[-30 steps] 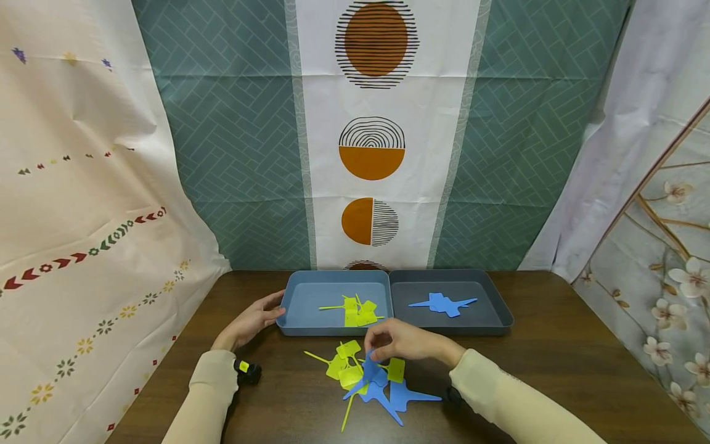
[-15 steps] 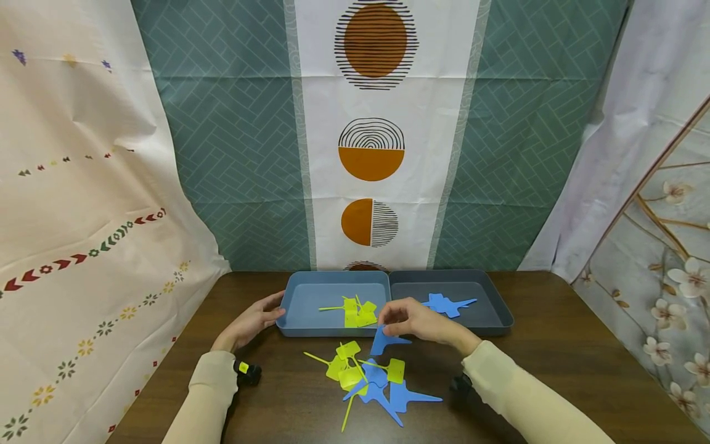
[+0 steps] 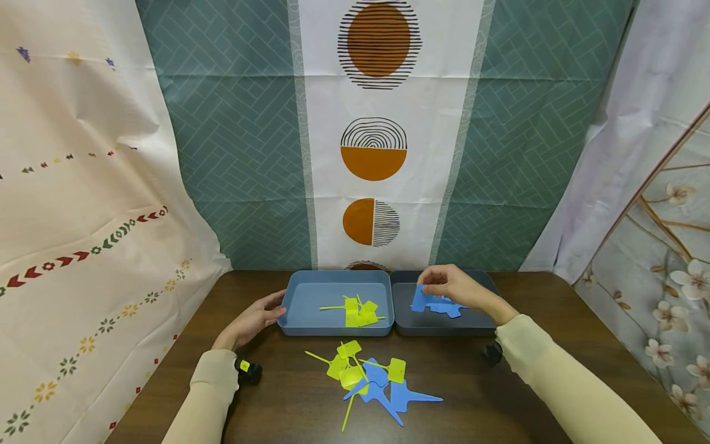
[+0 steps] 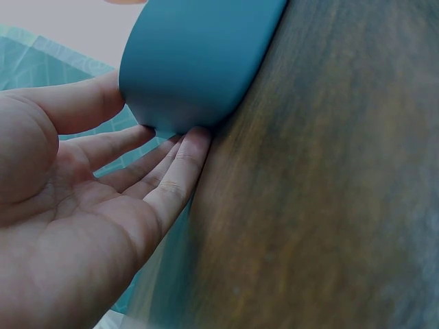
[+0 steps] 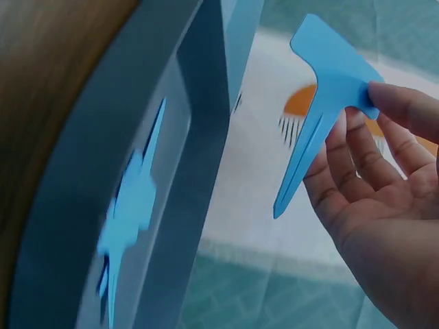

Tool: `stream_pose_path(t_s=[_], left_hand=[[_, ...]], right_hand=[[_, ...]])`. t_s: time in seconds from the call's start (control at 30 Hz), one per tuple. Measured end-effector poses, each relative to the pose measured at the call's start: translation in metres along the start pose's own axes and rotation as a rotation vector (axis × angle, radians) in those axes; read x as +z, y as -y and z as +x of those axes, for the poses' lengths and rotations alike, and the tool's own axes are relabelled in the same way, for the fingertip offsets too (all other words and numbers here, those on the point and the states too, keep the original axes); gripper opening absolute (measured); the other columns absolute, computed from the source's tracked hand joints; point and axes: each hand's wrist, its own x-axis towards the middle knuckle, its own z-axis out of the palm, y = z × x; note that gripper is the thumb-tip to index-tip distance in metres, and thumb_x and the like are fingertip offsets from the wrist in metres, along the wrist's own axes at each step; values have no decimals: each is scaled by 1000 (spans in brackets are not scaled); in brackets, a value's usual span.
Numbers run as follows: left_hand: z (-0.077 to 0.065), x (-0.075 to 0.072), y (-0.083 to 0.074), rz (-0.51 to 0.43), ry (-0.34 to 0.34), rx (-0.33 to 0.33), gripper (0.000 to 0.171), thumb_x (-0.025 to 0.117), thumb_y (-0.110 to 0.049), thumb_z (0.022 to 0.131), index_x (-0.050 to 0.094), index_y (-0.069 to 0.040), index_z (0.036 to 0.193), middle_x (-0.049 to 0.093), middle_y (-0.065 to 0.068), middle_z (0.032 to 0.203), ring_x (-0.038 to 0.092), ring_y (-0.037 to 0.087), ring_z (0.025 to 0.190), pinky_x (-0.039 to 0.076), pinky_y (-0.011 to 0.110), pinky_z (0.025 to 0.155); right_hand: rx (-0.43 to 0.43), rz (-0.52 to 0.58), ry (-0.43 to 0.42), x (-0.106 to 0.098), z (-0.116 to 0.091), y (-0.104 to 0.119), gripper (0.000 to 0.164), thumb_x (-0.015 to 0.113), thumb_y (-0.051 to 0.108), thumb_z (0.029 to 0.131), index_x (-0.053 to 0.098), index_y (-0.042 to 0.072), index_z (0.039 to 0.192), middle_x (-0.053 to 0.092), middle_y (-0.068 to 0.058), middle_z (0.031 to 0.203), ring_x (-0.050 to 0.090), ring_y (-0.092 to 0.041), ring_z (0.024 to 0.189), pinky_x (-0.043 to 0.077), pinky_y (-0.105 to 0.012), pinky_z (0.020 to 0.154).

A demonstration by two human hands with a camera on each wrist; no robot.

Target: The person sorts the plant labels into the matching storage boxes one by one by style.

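My right hand [image 3: 460, 288] pinches a blue T-shaped plant label [image 5: 329, 75] between thumb and fingertips, over the dark grey tray [image 3: 407, 319]. In the right wrist view its pointed stem hangs down and to the left. Flat in that tray lie several blue plant labels [image 5: 127, 212], partly covered by the held one in the head view. At the left end of the blue-grey tray [image 3: 333, 332] is my left hand [image 3: 249, 324]; its thumb and nearly straight fingers [image 4: 175, 175] touch the tray's outer wall.
Several yellow plant labels [image 3: 360, 314] lie in the blue-grey tray. Before the trays, a loose pile on the wooden table [image 3: 288, 401] mixes yellow labels [image 3: 349, 350] with blue labels [image 3: 407, 396]. The two trays stand side by side against the curtain [image 3: 249, 234].
My right hand has lifted a blue plant label from the pile and carried it right and away from me, over the dark grey tray. The left hand has stayed at its tray.
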Motion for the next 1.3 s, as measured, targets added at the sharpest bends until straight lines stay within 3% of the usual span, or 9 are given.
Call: stream_pose_path(t_s=[0.37, 0.67, 0.93, 1.3], left_hand=[[1, 0, 0, -9, 3, -5, 67, 47, -9, 111, 9, 4, 165, 13, 32, 167, 22, 49, 152, 22, 61, 123], [1, -1, 1, -12, 6, -1, 67, 47, -10, 111, 9, 3, 165, 11, 31, 168, 19, 49, 153, 20, 62, 123], [1, 0, 1, -17, 9, -2, 68, 47, -9, 111, 8, 2, 165, 9, 30, 169, 18, 49, 154, 19, 62, 123], [0, 1, 0, -10, 6, 1, 67, 46, -9, 111, 9, 2, 165, 9, 30, 169, 18, 49, 154, 19, 62, 123]], right_hand=[[104, -101, -67, -44, -6, -22, 21, 61, 10, 105, 69, -2, 120, 69, -16, 111, 63, -27, 98, 55, -39, 84], [160, -155, -73, -53, -5, -33, 23, 56, 11, 108, 69, -3, 121, 69, -14, 111, 60, -24, 96, 55, -44, 90], [149, -301, -68, -62, -4, -42, 31, 52, 5, 106, 62, -11, 131, 62, -32, 130, 60, -45, 119, 52, -58, 99], [116, -288, -47, -61, -6, -39, 23, 54, 4, 106, 69, -6, 121, 68, -22, 119, 64, -42, 114, 53, -57, 97]])
